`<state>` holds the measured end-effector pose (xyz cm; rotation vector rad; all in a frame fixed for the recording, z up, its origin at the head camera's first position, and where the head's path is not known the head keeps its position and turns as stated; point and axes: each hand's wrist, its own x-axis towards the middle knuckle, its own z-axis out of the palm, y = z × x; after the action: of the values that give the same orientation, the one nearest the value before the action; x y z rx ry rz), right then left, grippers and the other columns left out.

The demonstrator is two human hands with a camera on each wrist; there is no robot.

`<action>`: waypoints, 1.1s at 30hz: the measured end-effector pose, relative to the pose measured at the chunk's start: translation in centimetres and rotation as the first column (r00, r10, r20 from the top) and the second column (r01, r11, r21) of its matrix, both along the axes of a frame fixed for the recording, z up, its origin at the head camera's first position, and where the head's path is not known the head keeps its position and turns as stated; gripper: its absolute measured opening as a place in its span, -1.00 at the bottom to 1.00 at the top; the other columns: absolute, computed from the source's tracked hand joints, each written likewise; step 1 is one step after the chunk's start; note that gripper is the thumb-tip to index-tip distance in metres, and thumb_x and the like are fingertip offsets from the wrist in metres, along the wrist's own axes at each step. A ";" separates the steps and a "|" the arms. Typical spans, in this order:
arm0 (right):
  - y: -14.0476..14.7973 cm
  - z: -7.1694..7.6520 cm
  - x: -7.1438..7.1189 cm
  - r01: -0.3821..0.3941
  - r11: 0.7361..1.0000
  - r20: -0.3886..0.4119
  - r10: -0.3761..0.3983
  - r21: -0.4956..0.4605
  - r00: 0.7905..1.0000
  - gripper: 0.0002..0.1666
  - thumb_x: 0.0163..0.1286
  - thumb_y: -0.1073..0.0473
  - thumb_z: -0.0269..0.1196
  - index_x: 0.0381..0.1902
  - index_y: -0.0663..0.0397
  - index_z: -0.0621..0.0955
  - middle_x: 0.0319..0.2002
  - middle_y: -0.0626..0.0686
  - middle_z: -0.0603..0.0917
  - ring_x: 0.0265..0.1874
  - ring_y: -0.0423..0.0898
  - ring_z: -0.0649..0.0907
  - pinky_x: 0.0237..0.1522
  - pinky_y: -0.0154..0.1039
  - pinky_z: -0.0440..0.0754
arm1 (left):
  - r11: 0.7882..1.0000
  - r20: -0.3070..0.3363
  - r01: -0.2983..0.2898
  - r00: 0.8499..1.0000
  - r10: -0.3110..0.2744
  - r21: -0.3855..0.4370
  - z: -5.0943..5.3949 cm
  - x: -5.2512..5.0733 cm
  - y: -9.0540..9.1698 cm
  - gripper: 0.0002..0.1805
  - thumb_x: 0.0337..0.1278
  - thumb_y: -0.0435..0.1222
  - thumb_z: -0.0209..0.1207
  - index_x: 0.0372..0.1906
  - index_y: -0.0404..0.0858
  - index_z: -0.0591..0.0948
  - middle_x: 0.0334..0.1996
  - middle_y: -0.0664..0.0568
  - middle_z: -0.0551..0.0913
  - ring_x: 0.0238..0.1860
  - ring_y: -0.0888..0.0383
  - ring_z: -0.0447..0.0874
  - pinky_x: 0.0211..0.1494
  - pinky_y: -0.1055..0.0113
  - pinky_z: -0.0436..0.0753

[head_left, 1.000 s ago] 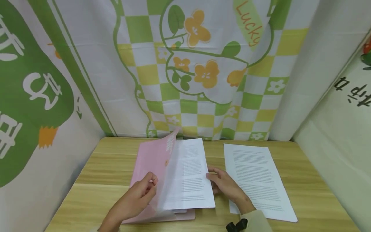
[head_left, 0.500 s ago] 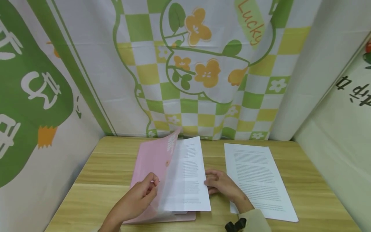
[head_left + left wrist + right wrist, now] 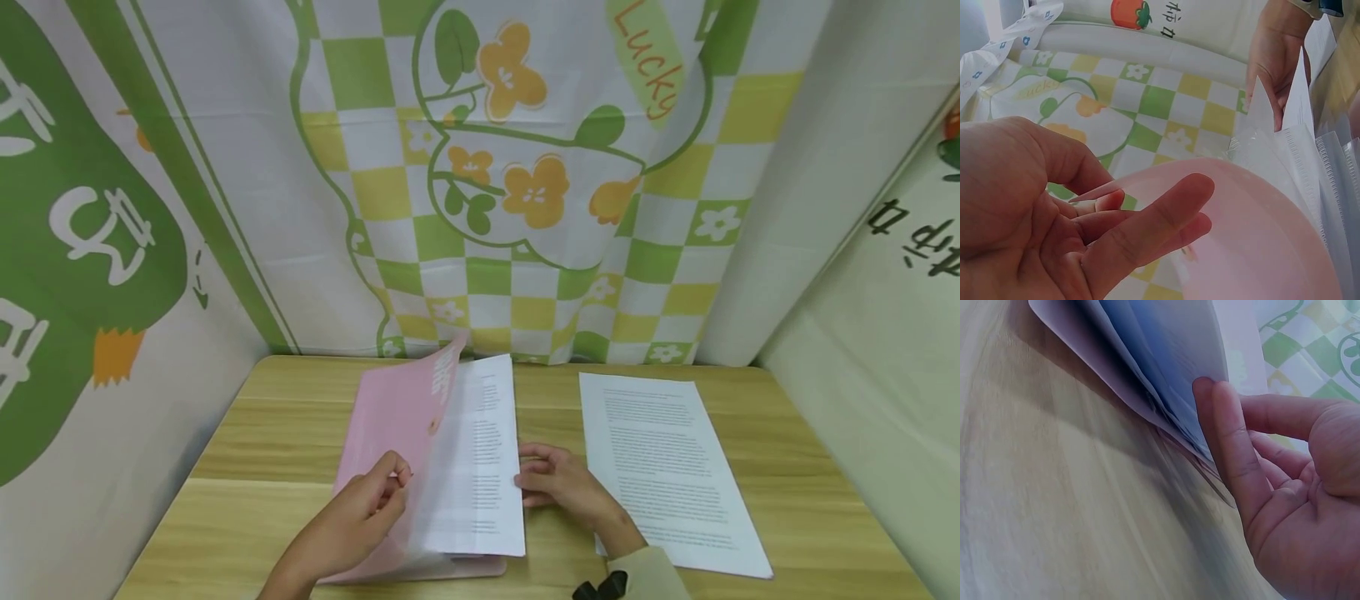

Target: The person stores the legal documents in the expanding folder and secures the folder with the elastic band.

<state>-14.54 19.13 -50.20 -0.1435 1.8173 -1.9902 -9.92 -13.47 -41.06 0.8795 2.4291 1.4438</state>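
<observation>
A pink folder [image 3: 390, 417] lies on the table with its cover lifted at an angle. The left hand [image 3: 352, 517] pinches the edge of that cover [image 3: 1260, 225] between thumb and fingers, as the left wrist view shows. Printed white sheets [image 3: 487, 458] lie inside, partly behind the translucent cover. At their right edge is the right hand [image 3: 570, 492], its thumb and fingertips pinching the paper edge; in the right wrist view the right hand [image 3: 1297, 481] grips the sheets [image 3: 1191, 344] above the folder's layered sleeves [image 3: 1129, 356].
Another printed sheet or stack [image 3: 667, 467] lies on the wooden table [image 3: 255, 433] to the right, partly behind the right forearm. A patterned cloth [image 3: 525, 292] hangs along the table's back edge, with printed cloth on both sides.
The right hand has moved left, carrying the sheets' right edge further into the folder. The left hand still holds the cover in nearly the same place.
</observation>
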 end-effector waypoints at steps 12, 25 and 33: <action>-1.2 0.1 0.1 -0.010 0.999 -0.016 0.009 -0.033 1.000 -0.41 0.36 0.39 0.34 0.28 0.49 0.43 -0.22 0.14 0.70 -0.31 -0.03 0.73 -0.23 -0.16 0.75 | 1.000 -0.020 -0.004 1.000 0.005 0.010 -0.1 0.0 0.0 -0.93 0.56 -0.45 -0.06 -0.12 -0.23 0.35 -0.61 0.32 0.30 -0.63 0.43 0.26 -0.60 0.48 0.29; -2.7 0.2 -0.1 -0.009 1.000 -0.024 0.009 -0.016 1.000 -0.37 0.39 0.40 0.33 0.33 0.54 0.39 -0.20 0.15 0.70 -0.33 -0.05 0.72 -0.25 -0.17 0.75 | 1.000 -0.037 0.010 0.999 -0.009 0.029 -0.2 0.0 0.0 -0.92 0.55 -0.46 -0.06 -0.13 -0.24 0.34 -0.60 0.32 0.25 -0.62 0.44 0.19 -0.59 0.49 0.22; -3.3 0.4 -0.3 0.020 1.000 -0.030 -0.020 0.002 0.999 -0.37 0.39 0.38 0.34 0.34 0.50 0.41 -0.16 0.15 0.68 -0.32 -0.06 0.72 -0.26 -0.19 0.74 | 0.999 -0.056 0.007 0.998 -0.005 0.033 -0.3 0.1 0.0 -0.90 0.53 -0.47 -0.04 -0.12 -0.23 0.34 -0.59 0.33 0.23 -0.61 0.44 0.17 -0.59 0.50 0.20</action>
<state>-14.87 15.85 -49.81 -0.1559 1.8463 -2.0098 -9.86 -13.43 -41.32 0.9458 2.4471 1.4810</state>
